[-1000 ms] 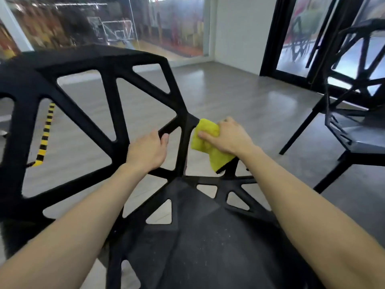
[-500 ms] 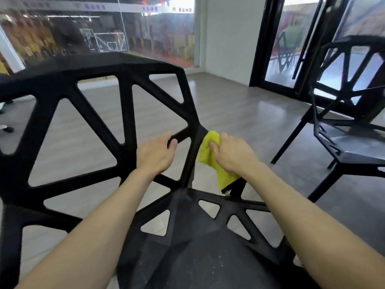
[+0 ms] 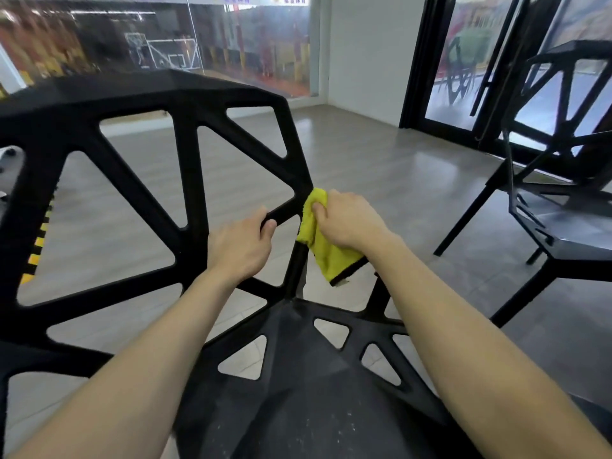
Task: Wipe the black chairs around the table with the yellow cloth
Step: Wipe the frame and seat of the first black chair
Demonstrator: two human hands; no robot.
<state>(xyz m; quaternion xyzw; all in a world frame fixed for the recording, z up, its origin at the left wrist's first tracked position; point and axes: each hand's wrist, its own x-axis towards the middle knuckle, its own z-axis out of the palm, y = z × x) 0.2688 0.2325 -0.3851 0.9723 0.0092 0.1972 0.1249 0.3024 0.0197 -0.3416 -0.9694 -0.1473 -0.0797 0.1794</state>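
Observation:
A black chair with an open triangular lattice back fills the near view, its dusty seat below me. My left hand grips a slanted bar of the chair's back. My right hand holds the yellow cloth pressed against the right edge of the backrest, where the frame bends down toward the seat. The cloth's lower corner hangs free beside the upright bar.
A second black chair stands to the right on the grey floor. Behind it are black-framed glass doors. A glass wall runs along the back. Yellow-black hazard tape shows on the floor at left.
My right hand has slid the cloth up along the backrest's right edge. The left hand keeps its grip on the bar. My view has shifted a little.

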